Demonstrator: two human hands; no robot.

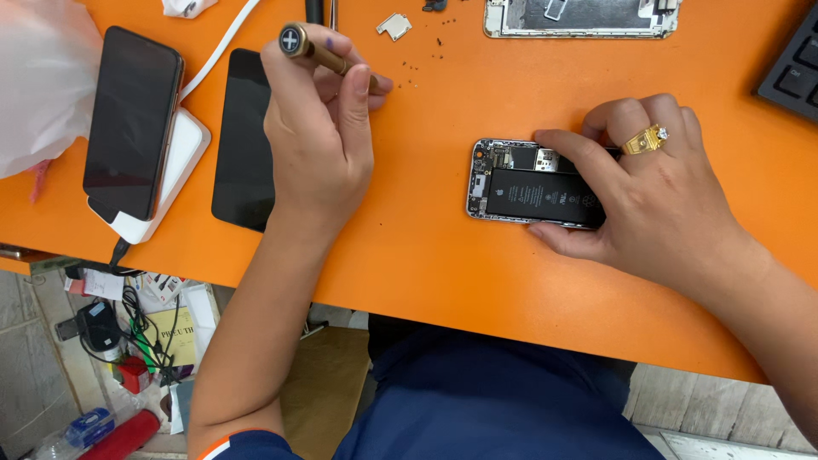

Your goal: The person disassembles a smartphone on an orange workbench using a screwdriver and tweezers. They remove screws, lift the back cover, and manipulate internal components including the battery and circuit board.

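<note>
Head view of a phone repair in progress, described from largest item to smallest. The orange table [426,255] fills the frame. At its 9 o'clock side a dark phone [132,119] lies on a white charging block [175,175], with a black screen panel [243,140] just beside it. At 12 o'clock, partly out of frame, lies a second stripped phone frame [579,19].

The right hand [656,200] rests at 3 o'clock, fingers spread and pressed flat, steadying the opened phone [528,183]; a gold ring [645,139] sits on one finger. The phone lies just right of centre, its screen already off and its black battery [537,194] and circuit board exposed. The battery appears to remain seated, so disassembly is judged partial.

The left hand [319,128] is at 11 o'clock, well apart from the opened phone, fingers curled closed around a brass-coloured screwdriver [319,53] whose cross-marked cap points toward the camera. A small metal shield plate [394,25] and scattered tiny screws [426,64] lie near 12 o'clock, which suggests that several fasteners are already out.
</note>
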